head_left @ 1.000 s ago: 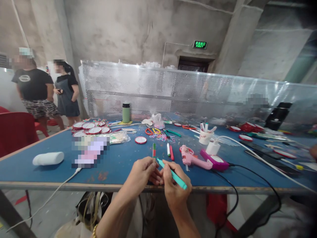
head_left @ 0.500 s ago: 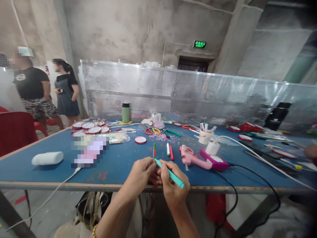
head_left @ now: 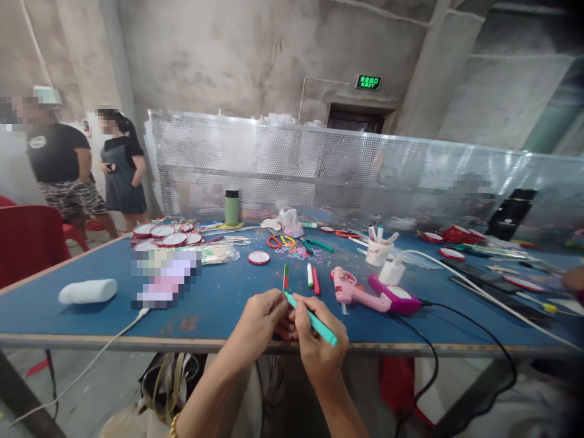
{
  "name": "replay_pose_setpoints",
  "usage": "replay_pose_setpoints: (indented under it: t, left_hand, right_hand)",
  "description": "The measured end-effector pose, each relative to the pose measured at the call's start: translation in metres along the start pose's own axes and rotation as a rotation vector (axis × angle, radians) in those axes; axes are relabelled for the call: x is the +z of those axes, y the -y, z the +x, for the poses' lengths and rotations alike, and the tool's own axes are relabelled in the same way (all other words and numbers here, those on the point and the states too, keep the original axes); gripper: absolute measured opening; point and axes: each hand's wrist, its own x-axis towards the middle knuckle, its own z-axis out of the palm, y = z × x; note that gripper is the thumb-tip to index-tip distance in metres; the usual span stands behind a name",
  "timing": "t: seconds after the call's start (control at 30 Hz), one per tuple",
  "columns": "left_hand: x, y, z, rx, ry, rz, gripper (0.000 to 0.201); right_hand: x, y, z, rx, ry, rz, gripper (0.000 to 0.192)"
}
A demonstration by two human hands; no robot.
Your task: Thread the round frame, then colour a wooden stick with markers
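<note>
My right hand (head_left: 322,340) grips a turquoise marker pen (head_left: 323,327) like a writing tool, its tip end reaching down to the fingers of my left hand (head_left: 262,316). Those left fingers are pinched round a thin flat stick (head_left: 286,278), coloured green at the top and red below, which sticks up past them. The stick's lower end is hidden by my hands. Just beyond lie a white marker with a green end (head_left: 310,275) and a red marker (head_left: 316,281), side by side. To the right rests a pink glue gun (head_left: 358,293).
Behind are pliers (head_left: 319,244), scissors (head_left: 274,241) and a round red-rimmed disc (head_left: 259,258). A cup of pens (head_left: 378,250) stands right. On the left are stacked discs (head_left: 173,239), a white bottle (head_left: 88,292) and a cabled phone (head_left: 168,280). Black cables (head_left: 479,316) cross the table edge.
My right hand and the turquoise marker have shifted very slightly, the marker's back end a little left and down. The left hand keeps its grip, and the stick's top leans marginally right.
</note>
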Motion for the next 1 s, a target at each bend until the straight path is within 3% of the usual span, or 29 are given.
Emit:
replay_pose_setpoints:
  t: [0.63,1.0]
  left_hand:
    - [-0.0001,-0.0012,-0.0018,-0.026,0.031,-0.046,0.039]
    - [0.0003,-0.0009,-0.0011,-0.023,0.025,-0.061,0.041]
  right_hand:
    - [0.0001,-0.0020,-0.0022,0.058,-0.057,-0.073,0.017]
    - [-0.0003,0.0018,0.0015,0.016,-0.056,-0.084,0.018]
